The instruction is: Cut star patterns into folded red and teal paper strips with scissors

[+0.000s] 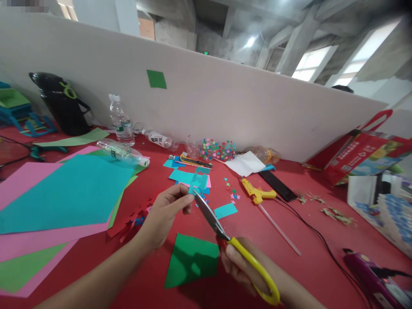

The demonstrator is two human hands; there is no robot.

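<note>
My left hand (165,214) pinches a small teal paper piece (198,182) above the red table (289,223). My right hand (240,264) grips yellow-handled scissors (225,236). Their blades point up and left, and the tips meet the lower edge of the teal piece. A green paper square (191,259) lies on the table just under both hands. A small teal offcut (225,210) rests to the right of the blades.
Large teal, pink and green sheets (64,193) lie at left. Plastic bottles (121,120), a pile of coloured stars (219,150), a yellow glue gun (257,194) with its black cable and a red bag (357,156) stand along the white wall.
</note>
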